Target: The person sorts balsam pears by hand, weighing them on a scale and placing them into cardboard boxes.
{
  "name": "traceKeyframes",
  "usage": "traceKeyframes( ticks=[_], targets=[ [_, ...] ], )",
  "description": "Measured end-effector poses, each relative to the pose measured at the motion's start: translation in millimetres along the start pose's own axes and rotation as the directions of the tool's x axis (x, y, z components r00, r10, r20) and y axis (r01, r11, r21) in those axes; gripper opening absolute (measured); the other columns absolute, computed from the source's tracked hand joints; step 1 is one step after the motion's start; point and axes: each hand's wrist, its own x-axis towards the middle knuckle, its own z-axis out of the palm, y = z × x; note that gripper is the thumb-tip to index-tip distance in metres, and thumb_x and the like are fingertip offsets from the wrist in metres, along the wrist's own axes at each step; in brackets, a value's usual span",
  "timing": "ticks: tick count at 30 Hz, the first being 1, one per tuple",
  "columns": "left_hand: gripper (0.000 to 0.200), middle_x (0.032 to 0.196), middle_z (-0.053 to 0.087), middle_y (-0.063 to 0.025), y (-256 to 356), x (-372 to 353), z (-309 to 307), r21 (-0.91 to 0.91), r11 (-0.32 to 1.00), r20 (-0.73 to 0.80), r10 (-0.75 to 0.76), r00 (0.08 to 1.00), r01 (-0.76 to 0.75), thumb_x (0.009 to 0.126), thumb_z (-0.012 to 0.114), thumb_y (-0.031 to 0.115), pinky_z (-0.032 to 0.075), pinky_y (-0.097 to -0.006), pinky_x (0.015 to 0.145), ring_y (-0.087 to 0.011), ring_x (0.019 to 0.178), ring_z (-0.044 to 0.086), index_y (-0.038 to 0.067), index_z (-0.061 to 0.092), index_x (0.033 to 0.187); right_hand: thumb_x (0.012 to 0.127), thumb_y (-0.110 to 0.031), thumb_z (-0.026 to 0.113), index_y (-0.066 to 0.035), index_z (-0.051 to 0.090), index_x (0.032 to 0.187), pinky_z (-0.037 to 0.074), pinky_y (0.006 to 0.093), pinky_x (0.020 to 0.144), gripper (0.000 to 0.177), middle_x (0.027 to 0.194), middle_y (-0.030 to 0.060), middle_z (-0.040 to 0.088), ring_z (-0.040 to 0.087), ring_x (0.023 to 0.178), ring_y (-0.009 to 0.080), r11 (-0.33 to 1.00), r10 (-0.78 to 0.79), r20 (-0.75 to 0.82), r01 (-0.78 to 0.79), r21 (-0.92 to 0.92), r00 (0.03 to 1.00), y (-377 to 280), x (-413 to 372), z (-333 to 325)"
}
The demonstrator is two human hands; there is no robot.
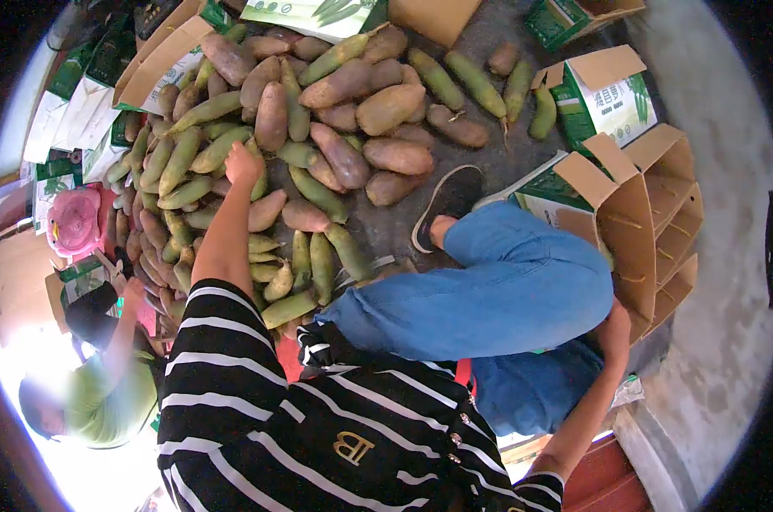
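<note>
Looks forward and steeply down from the wearer's head. Sits close above the striped shirt (352, 439) and jeans (489, 299), with a farther reach to the vegetable pile (340, 84) at upper left and open cartons (617, 209) at right. Takes in a very wide, round field, curved and dark toward the corners.

Black-and-white striped shirt (331, 435), blue jeans (489, 290), dark shoe (449, 205).

Heaped green and reddish roots (340, 84)
</note>
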Motion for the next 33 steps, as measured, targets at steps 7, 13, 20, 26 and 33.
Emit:
traceKeyframes(
  ticks=[7,13,20,26,33],
  targets=[
    [0.056,0.116,0.048,-0.0168,15.5,-71.1,-6.0,0.231,0.893,-0.002,0.397,0.918,-0.386,0.067,0.071,0.022,0.046,-0.0433,0.084,-0.0356,0.106,0.049,0.006,0.045,0.114,0.080,-0.013,0.053,-0.011,0.056,0.109,0.046,0.0443,0.074,0.030,0.093,0.0211,0.061,0.058,0.090,0.0387,0.994,-0.113,-0.097,0.114,0.003,0.989,8.7,1.5,5.9],
    [0.051,0.110,0.051,-0.0176,-13.0,-104.6,8.2,-0.015,0.884,-0.173,0.457,0.872,-0.466,0.068,0.070,0.023,0.045,-0.0422,0.083,-0.0347,0.102,0.051,0.004,0.048,0.110,0.079,-0.015,0.056,-0.008,0.056,0.107,0.046,0.0463,0.072,0.029,0.089,0.0204,0.062,0.059,0.086,0.0383,0.985,-0.169,-0.111,0.163,-0.061,0.979,14.8,1.0,9.1],
    [0.043,0.092,0.057,-0.0127,64.0,-166.2,-66.0,-0.483,0.715,-0.413,0.322,0.852,-0.505,0.073,0.074,0.021,0.045,-0.0315,0.075,-0.0207,0.080,0.054,-0.002,0.050,0.100,0.076,-0.014,0.060,-0.004,0.056,0.100,0.045,0.0453,0.073,0.027,0.090,0.0203,0.061,0.057,0.088,0.0380,0.988,-0.087,-0.084,0.075,-0.132,0.993,13.2,-1.0,3.5],
    [0.045,0.108,0.056,-0.0097,180.5,-247.0,-146.3,-0.817,0.135,-0.406,0.556,0.725,-0.561,0.080,0.065,0.006,0.045,-0.0297,0.086,-0.0164,0.096,0.054,-0.005,0.045,0.119,0.077,-0.017,0.061,-0.003,0.056,0.102,0.046,0.0438,0.075,0.028,0.091,0.0185,0.062,0.059,0.088,0.0347,0.989,-0.095,-0.057,0.087,-0.117,0.994,12.6,0.1,4.3],
    [0.046,0.102,0.057,-0.0112,306.9,-382.7,-194.9,-0.853,-0.380,-0.506,0.770,0.389,-0.356,0.074,0.072,0.011,0.049,-0.0314,0.081,-0.0184,0.092,0.059,-0.001,0.047,0.110,0.078,-0.016,0.060,-0.004,0.056,0.097,0.047,0.0445,0.072,0.023,0.088,0.0180,0.062,0.059,0.085,0.0348,0.980,-0.177,-0.153,0.159,-0.123,0.972,16.3,-3.0,9.7]
  ],
)
